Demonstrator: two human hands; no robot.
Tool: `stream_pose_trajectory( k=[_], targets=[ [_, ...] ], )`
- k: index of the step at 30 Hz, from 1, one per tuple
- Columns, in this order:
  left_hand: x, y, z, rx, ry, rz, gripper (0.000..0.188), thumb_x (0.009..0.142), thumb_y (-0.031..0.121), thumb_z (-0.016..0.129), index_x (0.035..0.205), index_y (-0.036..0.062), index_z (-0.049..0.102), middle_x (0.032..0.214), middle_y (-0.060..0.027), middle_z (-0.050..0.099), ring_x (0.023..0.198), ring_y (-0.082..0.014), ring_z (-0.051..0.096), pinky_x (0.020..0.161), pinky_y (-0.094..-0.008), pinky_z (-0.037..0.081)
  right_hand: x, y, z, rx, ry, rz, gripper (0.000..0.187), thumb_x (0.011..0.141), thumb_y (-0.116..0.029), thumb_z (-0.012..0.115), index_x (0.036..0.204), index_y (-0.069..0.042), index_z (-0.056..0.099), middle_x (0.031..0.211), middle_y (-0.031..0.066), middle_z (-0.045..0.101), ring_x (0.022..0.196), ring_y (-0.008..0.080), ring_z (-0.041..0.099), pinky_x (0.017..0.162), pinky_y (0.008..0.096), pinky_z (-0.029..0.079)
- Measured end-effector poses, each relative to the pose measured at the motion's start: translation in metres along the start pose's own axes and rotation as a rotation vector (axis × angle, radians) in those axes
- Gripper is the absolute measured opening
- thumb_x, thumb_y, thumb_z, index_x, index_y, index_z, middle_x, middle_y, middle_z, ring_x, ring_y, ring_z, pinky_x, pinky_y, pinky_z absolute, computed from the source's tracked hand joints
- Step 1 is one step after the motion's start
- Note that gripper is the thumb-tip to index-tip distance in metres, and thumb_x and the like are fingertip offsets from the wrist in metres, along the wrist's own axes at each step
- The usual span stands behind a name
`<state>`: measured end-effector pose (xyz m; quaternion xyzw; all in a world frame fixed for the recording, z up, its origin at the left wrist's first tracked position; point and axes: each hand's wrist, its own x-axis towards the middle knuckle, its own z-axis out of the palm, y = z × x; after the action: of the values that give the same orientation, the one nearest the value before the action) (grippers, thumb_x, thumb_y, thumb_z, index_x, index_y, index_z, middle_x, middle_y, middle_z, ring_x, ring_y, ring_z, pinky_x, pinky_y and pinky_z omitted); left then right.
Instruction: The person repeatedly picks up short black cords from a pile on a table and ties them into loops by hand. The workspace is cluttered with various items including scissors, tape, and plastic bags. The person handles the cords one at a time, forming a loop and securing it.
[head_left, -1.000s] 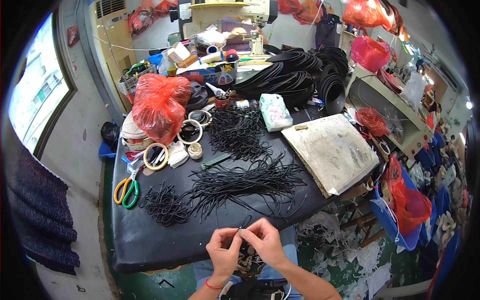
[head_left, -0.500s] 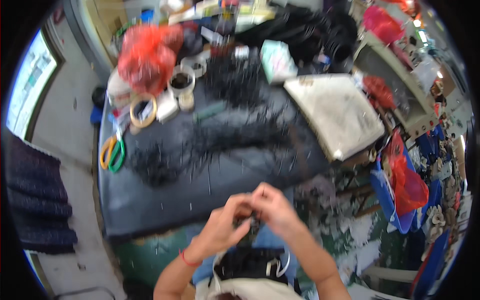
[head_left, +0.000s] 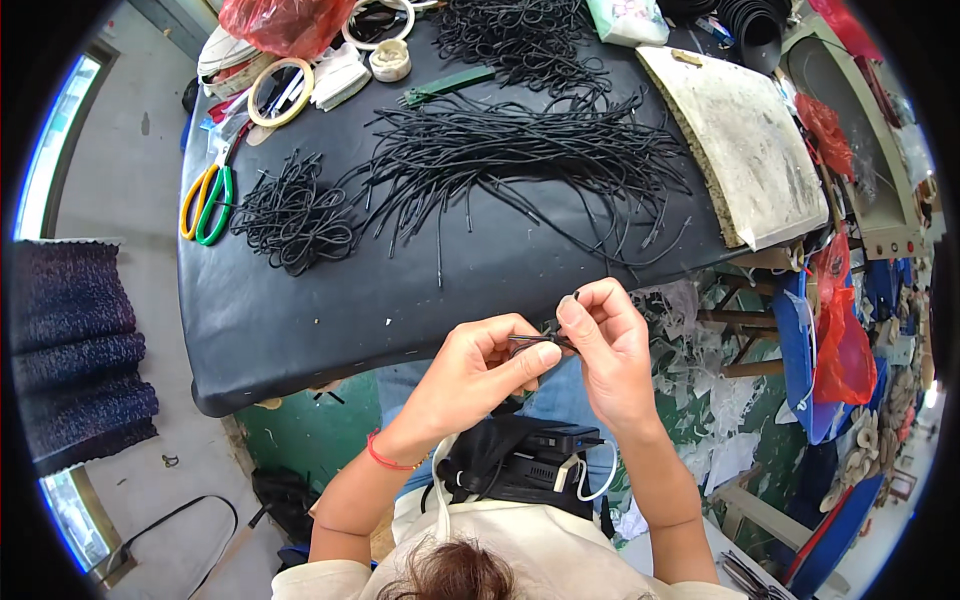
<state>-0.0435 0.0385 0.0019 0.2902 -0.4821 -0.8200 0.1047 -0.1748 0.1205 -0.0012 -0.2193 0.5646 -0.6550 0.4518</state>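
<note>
Just off the table's front edge, my left hand (head_left: 487, 366) and my right hand (head_left: 614, 346) work close together on a thin black cord (head_left: 546, 340). Thumb and fingers of the left pinch the cord where it loops. On the right, thumb and forefinger close on its other part, and a short dark tip pokes up above them. Beyond my hands lies a broad bundle of black cords (head_left: 520, 150), mostly stretched sideways, with loose ends toward me. To its left is a smaller heap of looped black cords (head_left: 295, 218).
Scissors (head_left: 207, 205) with yellow and green handles lie at the table's left. Behind are a tape ring (head_left: 281, 92), a small cream roll (head_left: 390, 61), a green strip (head_left: 450, 86) and another tangled cord pile (head_left: 515, 40). A stained pale slab (head_left: 745, 140) covers the right corner.
The view has tilted down, so the table appears higher and sharper. My hands have drawn slightly apart, and the black cord now shows between them.
</note>
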Motion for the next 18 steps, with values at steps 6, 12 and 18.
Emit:
stream_pose_trajectory(
  k=[6, 12, 18],
  targets=[
    [-0.007, -0.013, 0.009, 0.150, 0.168, 0.198, 0.013, 0.085, 0.008, 0.060, 0.093, -0.0013, 0.061, 0.072, 0.0033, 0.056, 0.056, -0.0020, 0.042, 0.050, -0.0178, 0.034, 0.009, -0.001, 0.002, 0.036, 0.070, 0.004, 0.014, 0.086, -0.015, 0.060, 0.081, -0.005, 0.052, 0.066, -0.0045, 0.051, 0.059, 0.0002, 0.044, 0.055, 0.0156, 0.037],
    [-0.007, -0.014, -0.002, 0.079, 0.155, 0.187, 0.017, 0.087, 0.010, 0.057, 0.100, -0.0013, 0.060, 0.077, 0.0034, 0.057, 0.064, -0.0019, 0.046, 0.055, -0.0181, 0.039, 0.015, 0.007, 0.006, -0.064, 0.054, -0.011, 0.017, 0.091, -0.021, 0.053, 0.085, -0.006, 0.054, 0.069, -0.0021, 0.053, 0.061, 0.0016, 0.046, 0.054, 0.0161, 0.036],
    [-0.006, -0.013, -0.008, 0.079, 0.081, 0.154, 0.019, 0.088, 0.013, 0.058, 0.101, -0.0006, 0.060, 0.078, 0.0012, 0.058, 0.069, -0.0030, 0.048, 0.060, -0.0187, 0.042, 0.007, -0.006, -0.009, -0.234, -0.184, 0.130, 0.025, 0.089, -0.027, 0.057, 0.083, -0.003, 0.058, 0.072, -0.0017, 0.056, 0.067, 0.0027, 0.048, 0.059, 0.0191, 0.038]
  ],
)
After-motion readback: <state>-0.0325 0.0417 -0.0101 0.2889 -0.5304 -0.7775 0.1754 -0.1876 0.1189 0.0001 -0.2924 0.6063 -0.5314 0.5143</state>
